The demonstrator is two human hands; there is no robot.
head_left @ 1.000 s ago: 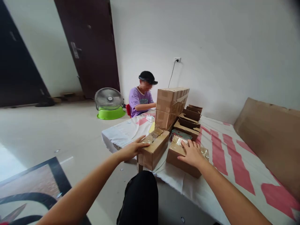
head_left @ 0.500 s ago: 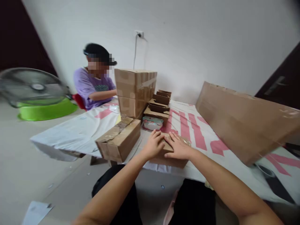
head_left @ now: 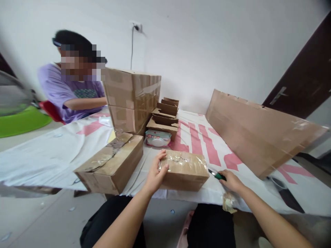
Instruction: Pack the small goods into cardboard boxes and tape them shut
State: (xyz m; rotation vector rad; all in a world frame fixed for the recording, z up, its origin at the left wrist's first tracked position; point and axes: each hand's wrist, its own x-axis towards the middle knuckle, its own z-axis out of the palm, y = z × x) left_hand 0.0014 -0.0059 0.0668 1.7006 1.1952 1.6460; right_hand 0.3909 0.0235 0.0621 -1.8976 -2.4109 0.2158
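Observation:
A small taped cardboard box (head_left: 183,172) lies at the table's front edge. My left hand (head_left: 156,172) grips its left end, fingers over the top edge and thumb on the near side. Just right of the box, my right hand (head_left: 231,181) has its fingers closed on a utility knife (head_left: 218,176) with a green handle. The knife's metal blade points left at the box's right end. Behind the box sits a pack of wipes (head_left: 158,138), in front of a row of open cardboard boxes (head_left: 162,121).
A longer taped box (head_left: 113,165) lies at left, below stacked cartons (head_left: 131,100). A big cardboard sheet (head_left: 258,134) leans at right, near a tape roll (head_left: 279,182). Crumpled tape (head_left: 229,202) hangs at the cloth-covered table's (head_left: 201,196) edge. A co-worker (head_left: 72,82) sits at left.
My right hand has left the box top, moved right and taken hold of the utility knife. My left hand has shifted to the box's left end. The camera view has turned to the right.

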